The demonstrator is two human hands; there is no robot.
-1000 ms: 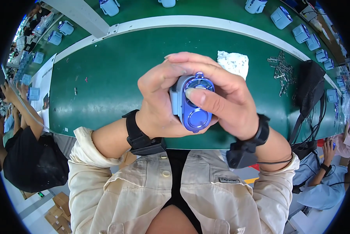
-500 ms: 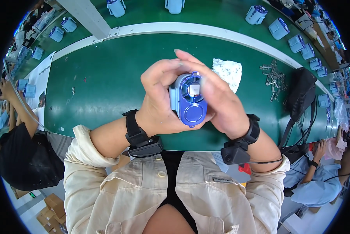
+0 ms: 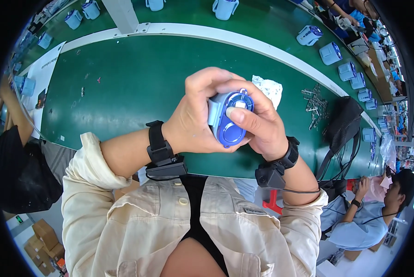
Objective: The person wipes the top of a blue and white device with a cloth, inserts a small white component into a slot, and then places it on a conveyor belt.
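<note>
Above the near part of the green table, both my hands wrap around a small light-blue device with a shiny darker-blue end (image 3: 231, 134). That end faces up and has a round spoked opening, a flat round disc and a small loop at its far tip. My left hand (image 3: 186, 121) grips the light-blue body from the left, its fingers curled behind it. On the other side my right hand (image 3: 264, 128) is closed around the device, its thumb lying over the opening beside a small white square piece. The fingertips behind the body are hidden.
A crumpled white sheet (image 3: 268, 90) and a pile of small metal parts (image 3: 315, 107) lie right of my hands, near a black bag (image 3: 343, 121) with cables. Similar blue devices (image 3: 330, 53) stand beyond a white rail (image 3: 193, 30). People sit on both sides.
My right thumb has come down over the device's round opening, where the hand was blurred beside it before. The device leans slightly more to the right. The whole view has shifted a little.
</note>
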